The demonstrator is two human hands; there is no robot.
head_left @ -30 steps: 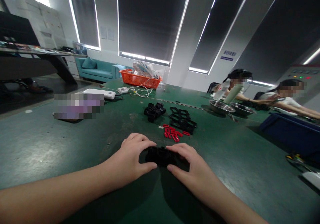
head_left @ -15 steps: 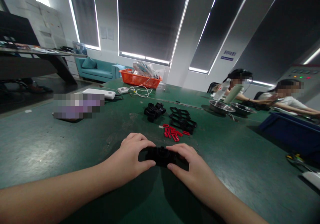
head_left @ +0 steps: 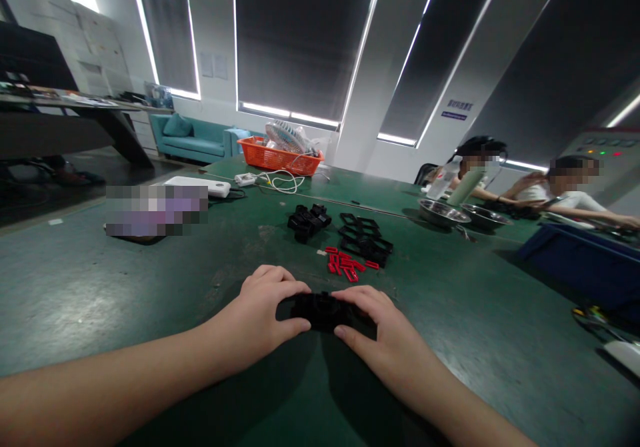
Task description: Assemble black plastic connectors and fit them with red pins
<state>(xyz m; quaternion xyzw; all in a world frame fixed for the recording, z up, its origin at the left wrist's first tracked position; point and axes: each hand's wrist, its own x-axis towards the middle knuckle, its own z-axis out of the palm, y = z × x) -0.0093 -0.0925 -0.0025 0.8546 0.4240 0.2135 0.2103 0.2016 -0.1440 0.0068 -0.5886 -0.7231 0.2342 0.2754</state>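
A black plastic part [head_left: 324, 312], wide and low with a small raised bump on top, is held between my two hands on the green table. My left hand [head_left: 267, 310] grips its left end, thumb at the near side and fingers at the far side. On the right end, my right hand [head_left: 373, 317] has the same kind of hold. Its finer details are too dark to make out. Just beyond lie several small red rectangular rings [head_left: 344, 264], several black frames [head_left: 367, 237] and a cluster of black plastic pieces [head_left: 308, 223].
An orange basket [head_left: 280, 159] with a fan stands at the back, near a white cable [head_left: 287, 184]. At left lie a blurred purple item [head_left: 155, 214] and a white box [head_left: 197, 186]. Metal bowls [head_left: 443, 214] and a blue bin [head_left: 585, 260] stand right, near two seated people.
My hands and the black part stay in place. At the far right, a seated person's hand has risen towards the other person.
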